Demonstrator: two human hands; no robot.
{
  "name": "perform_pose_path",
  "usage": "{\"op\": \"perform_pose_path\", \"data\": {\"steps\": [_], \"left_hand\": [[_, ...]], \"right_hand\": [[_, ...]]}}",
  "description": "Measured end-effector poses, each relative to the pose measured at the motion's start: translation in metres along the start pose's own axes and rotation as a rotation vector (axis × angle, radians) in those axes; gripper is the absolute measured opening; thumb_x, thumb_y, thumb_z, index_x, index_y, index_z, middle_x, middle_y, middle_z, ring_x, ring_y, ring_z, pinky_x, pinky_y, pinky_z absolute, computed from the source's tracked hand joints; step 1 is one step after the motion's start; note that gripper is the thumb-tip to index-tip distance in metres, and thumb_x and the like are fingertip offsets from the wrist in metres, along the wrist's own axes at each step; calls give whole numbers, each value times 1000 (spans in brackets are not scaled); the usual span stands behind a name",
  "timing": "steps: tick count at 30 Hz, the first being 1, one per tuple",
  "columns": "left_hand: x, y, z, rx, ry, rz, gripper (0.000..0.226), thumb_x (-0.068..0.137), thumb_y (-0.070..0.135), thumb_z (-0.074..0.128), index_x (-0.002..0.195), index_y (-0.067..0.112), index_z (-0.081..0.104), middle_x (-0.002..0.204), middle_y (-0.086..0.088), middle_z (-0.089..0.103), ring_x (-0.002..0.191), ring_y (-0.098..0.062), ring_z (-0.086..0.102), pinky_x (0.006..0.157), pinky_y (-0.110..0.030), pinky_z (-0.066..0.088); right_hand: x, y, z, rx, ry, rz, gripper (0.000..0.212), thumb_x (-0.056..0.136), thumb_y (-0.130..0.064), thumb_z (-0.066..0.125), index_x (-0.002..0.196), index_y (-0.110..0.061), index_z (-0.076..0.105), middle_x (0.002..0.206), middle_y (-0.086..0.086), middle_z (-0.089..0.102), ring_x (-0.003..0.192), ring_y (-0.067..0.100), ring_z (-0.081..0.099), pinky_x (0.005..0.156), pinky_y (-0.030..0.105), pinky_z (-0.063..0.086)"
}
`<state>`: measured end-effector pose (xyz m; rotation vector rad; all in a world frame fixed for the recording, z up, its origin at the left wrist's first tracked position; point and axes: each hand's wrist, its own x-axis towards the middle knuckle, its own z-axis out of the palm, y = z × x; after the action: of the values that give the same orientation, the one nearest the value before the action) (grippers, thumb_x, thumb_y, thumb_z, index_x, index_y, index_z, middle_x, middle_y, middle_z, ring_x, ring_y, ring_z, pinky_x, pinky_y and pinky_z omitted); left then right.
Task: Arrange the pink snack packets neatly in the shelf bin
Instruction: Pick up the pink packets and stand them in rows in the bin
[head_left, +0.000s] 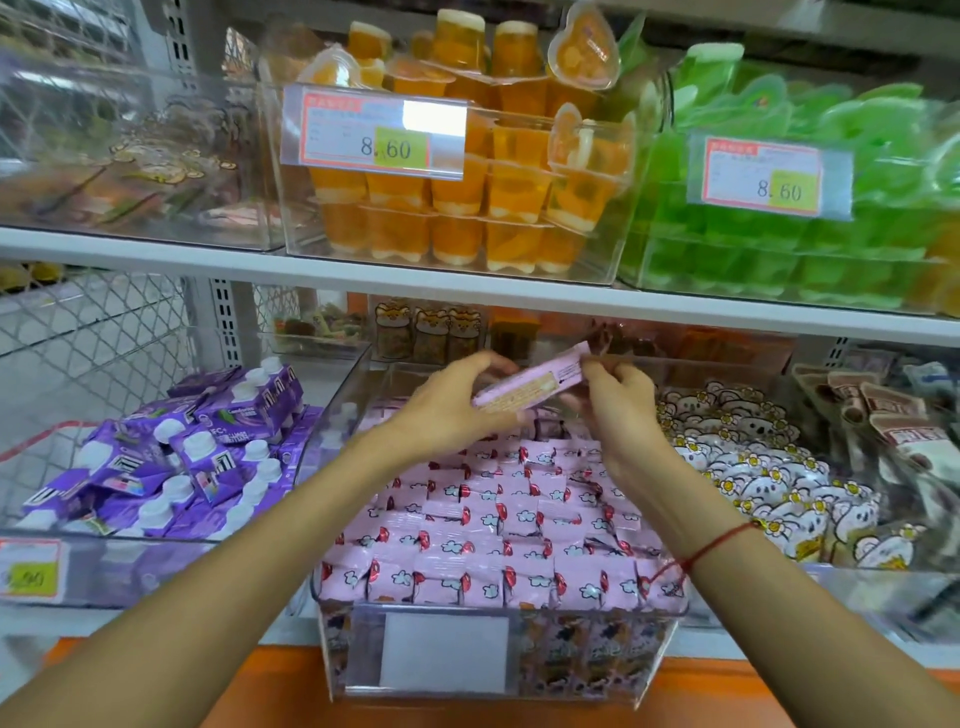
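Rows of pink snack packets (498, 525) fill most of the clear shelf bin (498, 660) closest to me, standing on edge in fairly even lines from the front wall back. I judge the arranging well advanced: the front and middle rows look tidy, while the far rows under my hands look looser and still want straightening.

Above the back of that bin I hold one more pink packet (530, 384) in the air, tilted, its right end higher. My left hand (452, 410) grips its lower left end with fingers curled round it, and my right hand (618, 395) pinches the upper right end. A red thread (722, 540) circles my right wrist. This packet has not yet been placed in a row.

To the left, a clear bin holds purple cartons with white caps (182, 457), piled loosely. To the right, another bin holds white bear-print packets (753, 467), and beyond those, brownish packets that are too blurred to name.

Farther up, the next shelf carries a bin of orange jelly cups (467, 197) and a bin of green jelly cups (779, 249), each bin with a price tag.
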<state>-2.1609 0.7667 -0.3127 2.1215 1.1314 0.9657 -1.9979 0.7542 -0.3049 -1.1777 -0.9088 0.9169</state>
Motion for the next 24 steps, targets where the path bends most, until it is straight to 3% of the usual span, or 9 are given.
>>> {"op": "perform_pose_path", "data": {"steps": [3,5,7,9,12,15,18,22,24], "left_hand": [[0,-2,-7,-125,-57,-126,49,82,32,70,127,20,55,119,2,61,99,-10,58,73,-18,50],[-1,0,-12,-450,-132,-385,40,86,37,64,120,16,60,107,0,69,82,-8,65,57,-15,50],[-2,-2,-17,-737,-185,-541,39,89,44,56,112,14,64,96,1,74,68,-6,67,52,-18,50],[0,-3,-19,-737,-198,-585,43,89,50,50,107,15,67,85,3,73,58,-4,61,50,-16,45],[0,1,-20,-623,-229,-603,41,88,52,48,91,17,69,69,5,67,46,-4,51,40,-13,36],[0,6,-18,-515,-243,-561,39,87,51,49,89,16,66,63,2,63,45,-7,45,38,-15,31],[-1,6,-16,-397,-230,-525,45,89,56,43,88,18,66,63,3,65,46,-8,47,39,-16,33],[5,4,-7,-321,-35,-454,52,98,51,26,92,17,66,74,3,71,49,-4,58,45,-15,42],[5,-1,2,3,17,-297,40,101,38,31,113,16,62,98,4,67,75,-2,60,68,-20,47]], "right_hand": [[-3,-5,-4,-85,-53,8,21,98,-20,48,112,-7,58,98,7,67,74,14,65,45,13,46],[-6,-10,-6,-325,-50,-121,25,95,-27,52,115,-12,54,92,-2,60,66,6,53,48,15,38],[-10,-15,-7,-501,-110,-356,26,93,-30,56,115,-16,53,99,-5,57,82,5,54,68,18,42],[-13,-21,-8,-726,-265,-511,37,92,-30,56,126,-18,51,120,2,56,114,17,50,96,33,42],[-17,-25,-7,-1032,-531,-583,57,89,-25,59,142,-26,37,141,4,46,130,21,34,109,46,30],[-18,-22,-5,-1078,-600,-663,57,88,-18,60,141,-25,40,137,0,51,126,18,41,106,42,35],[-15,-20,-6,-1094,-608,-689,46,88,-23,63,132,-24,51,127,-2,58,115,18,50,97,43,43],[-6,-16,-12,-1112,-335,-731,35,87,-29,64,119,-17,58,106,0,65,88,18,59,73,35,52],[-1,-11,-14,-986,-183,-632,27,89,-30,62,107,-11,57,96,3,64,83,21,61,64,28,46]]}}
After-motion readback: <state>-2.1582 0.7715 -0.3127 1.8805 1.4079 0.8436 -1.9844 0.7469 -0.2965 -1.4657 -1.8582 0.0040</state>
